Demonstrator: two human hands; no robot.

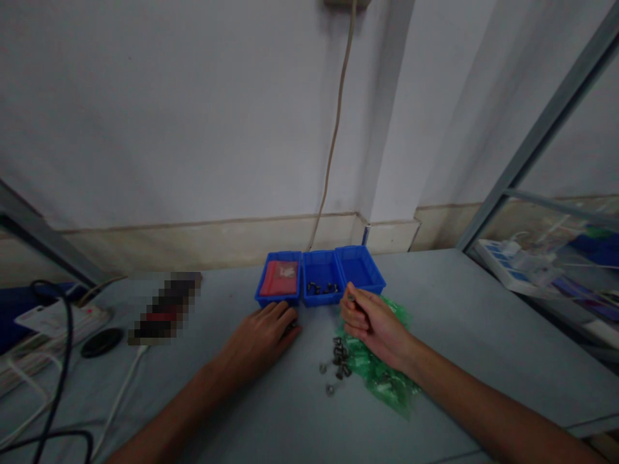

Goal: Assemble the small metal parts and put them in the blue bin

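Note:
My left hand (271,330) rests on the table before the left blue bin (261,298), its fingers curled round a small dark part that barely shows. My right hand (370,322) is raised over a green plastic bag (387,386), thumb and fingers pinching a small metal part (351,297). Several metal parts (340,356) lie in a pile left of the bag, with a round clear piece (330,390) nearby. The middle blue bin (322,264) holds several small metal parts. Inside the left bin is a red packet (278,280). The right blue bin (360,267) shows a bare bottom.
A pixelated object (167,309) with a white cable (120,396) lies at the left, beside a black disc (102,342) and a black cable (65,361). A power strip (505,264) sits at the right behind a metal frame (541,138). The wall (193,129) stands behind the bins.

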